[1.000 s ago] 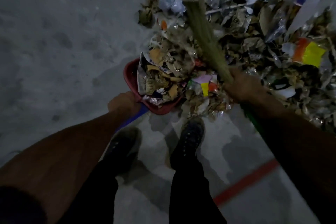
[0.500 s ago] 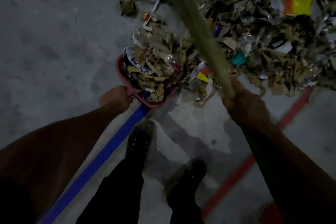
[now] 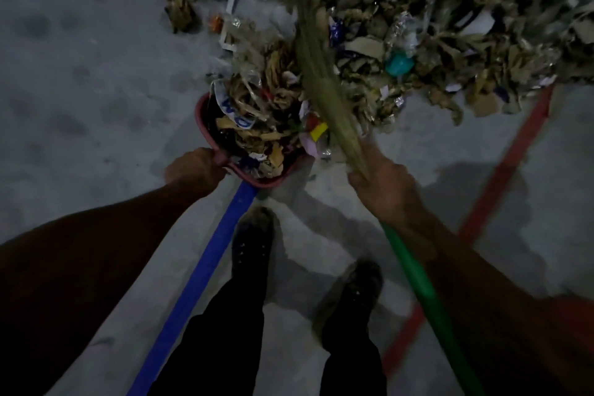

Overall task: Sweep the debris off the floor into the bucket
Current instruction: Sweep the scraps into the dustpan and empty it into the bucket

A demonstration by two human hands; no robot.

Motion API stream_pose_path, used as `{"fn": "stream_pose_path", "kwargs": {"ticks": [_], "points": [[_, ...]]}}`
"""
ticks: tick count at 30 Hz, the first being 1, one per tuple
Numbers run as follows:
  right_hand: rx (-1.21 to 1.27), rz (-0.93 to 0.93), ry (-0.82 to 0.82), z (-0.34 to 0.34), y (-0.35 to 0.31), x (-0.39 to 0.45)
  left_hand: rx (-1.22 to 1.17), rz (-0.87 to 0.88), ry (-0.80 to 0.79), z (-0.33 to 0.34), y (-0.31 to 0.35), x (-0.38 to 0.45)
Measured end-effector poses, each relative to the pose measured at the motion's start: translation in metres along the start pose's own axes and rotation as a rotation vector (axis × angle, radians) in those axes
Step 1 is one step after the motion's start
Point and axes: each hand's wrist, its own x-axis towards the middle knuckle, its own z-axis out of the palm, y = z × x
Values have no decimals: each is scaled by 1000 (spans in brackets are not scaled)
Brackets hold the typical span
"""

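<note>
- left hand is gripping the near rim of the red bucket, already stuffed with paper scraps
- right hand is wrapped around the broom, where bristles meet the green handle
- debris pile sits just past both hands, mostly on the right hand's side

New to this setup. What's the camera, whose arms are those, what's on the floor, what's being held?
No machine here: a person wears one wide-angle camera on the head, looking down, so you see their own arms, legs and shoes. The left hand grips the rim of a red bucket, tipped toward a debris pile of cardboard scraps and wrappers on the floor. The right hand holds a broom with a green handle. Blue and red lines mark the floor.
</note>
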Motion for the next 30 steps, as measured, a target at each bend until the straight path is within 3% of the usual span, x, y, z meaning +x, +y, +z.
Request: {"fn": "stream_pose_path", "kwargs": {"ticks": [2, 4, 7, 11, 15, 24, 27, 30], "points": [[4, -18, 102, -14, 20, -12, 14, 3, -7, 0, -2, -4], [16, 96, 118, -27, 43, -14, 36, -4, -18, 1, -3, -6], [0, 233, 19, -21, 57, -12, 45, 2, -29, 4, -3, -8], [55, 168, -153, 27, 35, -6, -2, -6, -53, 14, 5, -6], [219, 148, -169, 56, 6, -11, -81, -16, -82, 24, 15, -13], [-44, -22, 116, -27, 3, -7, -247, -152, -54, 27, 5, -30], [-105, 86, -52, -35, -13, 43, -270, -196, -41, 25, 0, -29], [-37, 56, -196, -21, -23, 70, -264, -189, -28, 25, -1, -22]]}}
